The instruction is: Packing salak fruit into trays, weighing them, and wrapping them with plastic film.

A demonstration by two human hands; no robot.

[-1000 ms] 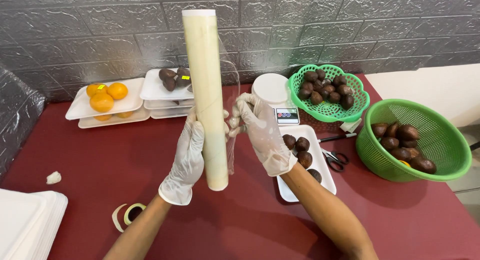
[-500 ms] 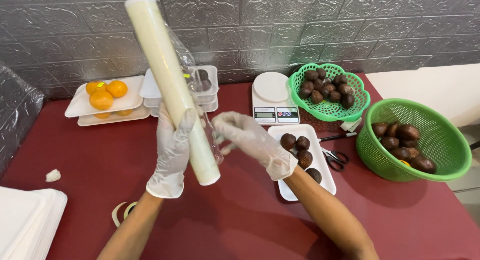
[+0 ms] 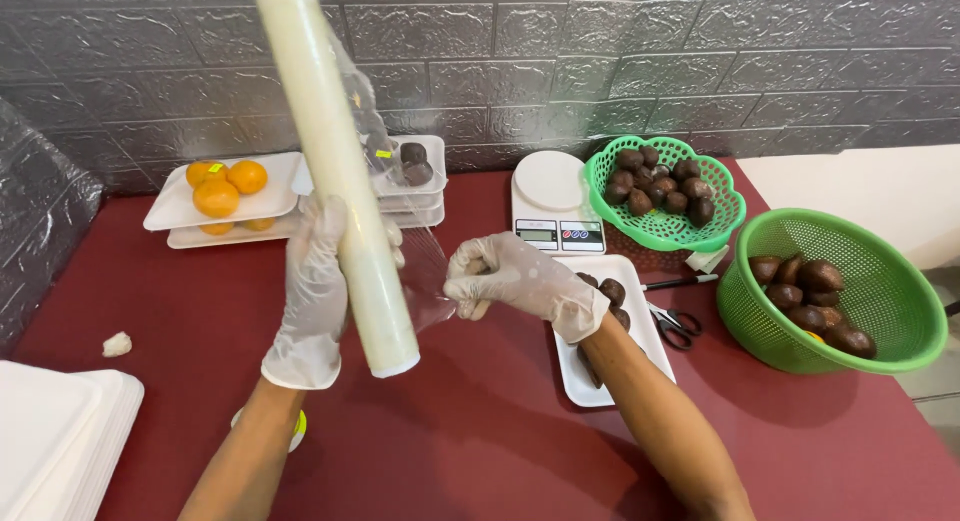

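A long roll of clear cling film (image 3: pixel 335 171) stands tilted above the dark red table (image 3: pixel 480 431), its top leaning toward the left and reaching the upper edge of the view, its lower end hanging free over the table. The left hand (image 3: pixel 315 296), in a thin clear glove, is wrapped around the lower part of the roll and closed on it. A loose sheet of film (image 3: pixel 425 281) runs from the roll to the right hand (image 3: pixel 510 276), also gloved, whose fingers are pinched together on the sheet's edge just beside the roll. Directly under the right forearm lies a white foam tray (image 3: pixel 610 381) with a few dark brown fruits on it. Beside that tray sit black-handled scissors (image 3: pixel 675 323), and behind it a white kitchen scale (image 3: pixel 555 196). Right of the scale is a small green basket (image 3: pixel 665 191) of the same dark fruits, and near the table's right edge a larger green basket (image 3: pixel 835 286) with more. Behind the roll, stacked white trays hold oranges (image 3: pixel 225 186) and two dark fruits. A pile of empty white trays (image 3: pixel 60 446) fills the lower left corner, against a grey brick-pattern wall (image 3: pixel 600 61).
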